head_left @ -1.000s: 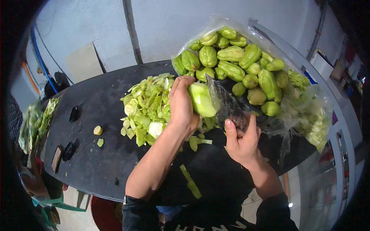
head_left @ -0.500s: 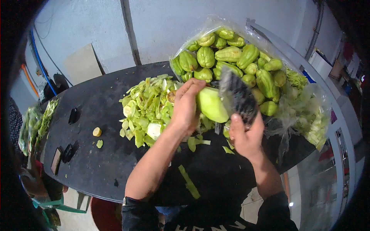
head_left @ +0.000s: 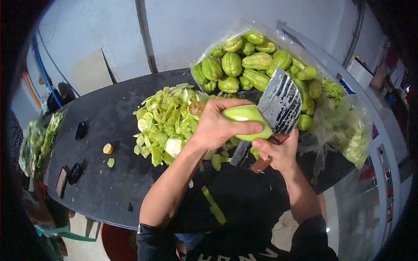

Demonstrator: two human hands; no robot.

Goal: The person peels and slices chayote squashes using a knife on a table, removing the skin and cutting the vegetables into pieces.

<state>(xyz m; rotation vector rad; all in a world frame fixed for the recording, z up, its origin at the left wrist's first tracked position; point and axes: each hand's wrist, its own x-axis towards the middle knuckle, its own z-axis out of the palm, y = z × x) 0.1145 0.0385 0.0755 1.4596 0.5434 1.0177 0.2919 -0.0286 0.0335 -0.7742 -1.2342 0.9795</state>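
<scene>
My left hand (head_left: 220, 126) is wrapped round a peeled, pale green chayote (head_left: 246, 119), thumb across its front. My right hand (head_left: 278, 150) grips the brown handle of a wide-bladed knife (head_left: 282, 102), whose grey, dark-streaked blade stands upright against the right end of the chayote. Under my hands a second dark, flat piece (head_left: 240, 152) points down and left; what it belongs to is unclear. Left of my left hand lies a heap of green peelings (head_left: 167, 124).
An open plastic bag of whole chayotes (head_left: 257, 61) stands at the back right, beside a clear bag of cut pieces (head_left: 355, 139). On the dark table (head_left: 109, 191) are a phone-like object (head_left: 62, 182), black items and a small yellowish stub (head_left: 108, 148). Bagged greens are far left.
The knife blade has gone from a blurred swing to a clear upright pose at the chayote's end. My left thumb has come round to the front, and the chayote has turned more level.
</scene>
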